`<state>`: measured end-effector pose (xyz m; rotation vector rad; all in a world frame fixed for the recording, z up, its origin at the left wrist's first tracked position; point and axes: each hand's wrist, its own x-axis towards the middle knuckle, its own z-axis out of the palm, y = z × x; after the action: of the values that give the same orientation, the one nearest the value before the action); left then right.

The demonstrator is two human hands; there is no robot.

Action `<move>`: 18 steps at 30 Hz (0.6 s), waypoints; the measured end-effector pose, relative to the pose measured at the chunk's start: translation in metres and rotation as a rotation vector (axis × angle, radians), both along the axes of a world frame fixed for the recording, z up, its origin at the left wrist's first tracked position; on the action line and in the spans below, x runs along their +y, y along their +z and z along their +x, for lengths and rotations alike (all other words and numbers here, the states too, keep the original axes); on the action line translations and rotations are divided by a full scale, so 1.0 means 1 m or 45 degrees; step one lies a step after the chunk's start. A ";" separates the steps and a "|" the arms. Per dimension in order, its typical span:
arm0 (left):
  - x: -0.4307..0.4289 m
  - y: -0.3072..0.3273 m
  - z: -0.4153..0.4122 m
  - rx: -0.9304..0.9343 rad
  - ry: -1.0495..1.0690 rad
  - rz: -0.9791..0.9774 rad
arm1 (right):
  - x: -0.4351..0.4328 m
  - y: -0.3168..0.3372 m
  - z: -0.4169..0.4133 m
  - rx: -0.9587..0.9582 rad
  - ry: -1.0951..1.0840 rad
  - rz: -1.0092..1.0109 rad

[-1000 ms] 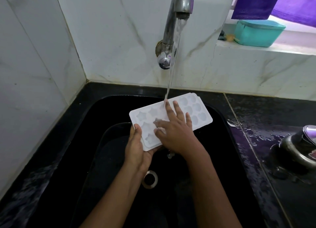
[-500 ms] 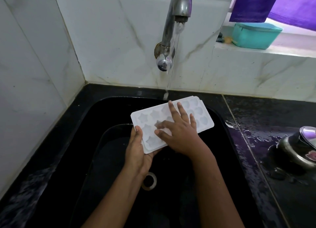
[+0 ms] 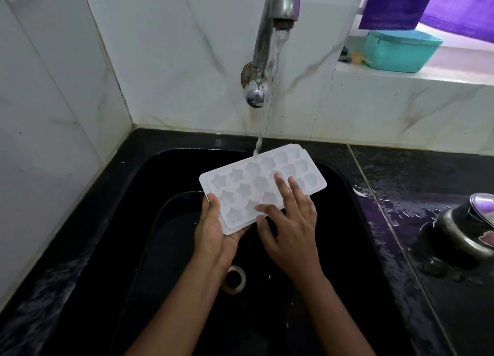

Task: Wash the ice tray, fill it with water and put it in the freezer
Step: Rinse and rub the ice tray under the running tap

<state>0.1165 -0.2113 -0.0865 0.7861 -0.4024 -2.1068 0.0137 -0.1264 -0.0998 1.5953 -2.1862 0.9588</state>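
Observation:
A white ice tray (image 3: 256, 176) with star and shell shaped wells is held tilted over the black sink (image 3: 344, 184). My left hand (image 3: 213, 230) grips its near left corner, thumb on the rim. My right hand (image 3: 291, 219) lies flat on the tray's near right part with fingers spread, holding nothing. Water runs from the metal tap (image 3: 278, 11) and strikes the tray's far edge.
The drain (image 3: 234, 278) sits below my wrists. A wet black counter (image 3: 417, 200) lies to the right with a steel vessel (image 3: 470, 224) on it. A teal box (image 3: 398, 49) stands on the window ledge under purple cloth (image 3: 427, 2). White tiled walls close the back and left.
My right hand has slid toward the tray's near right side, uncovering more of the wells. The tray has shifted so the water now hits its far edge.

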 end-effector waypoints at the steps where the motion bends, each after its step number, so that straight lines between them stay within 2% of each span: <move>1: 0.000 0.000 0.000 0.007 -0.008 0.001 | -0.001 -0.001 0.000 0.024 -0.015 0.020; 5: 0.003 0.001 -0.001 0.051 -0.016 0.012 | -0.007 -0.004 0.010 0.068 -0.035 0.117; 12: 0.003 -0.003 0.000 0.032 -0.005 -0.047 | -0.012 -0.004 0.011 0.183 -0.111 0.123; 18: 0.000 -0.006 0.003 0.064 0.029 -0.021 | -0.010 -0.003 0.009 0.205 -0.019 0.132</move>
<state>0.1191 -0.2112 -0.0921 0.7235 -0.3814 -2.0956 0.0224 -0.1363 -0.1028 1.6374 -2.1650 0.6971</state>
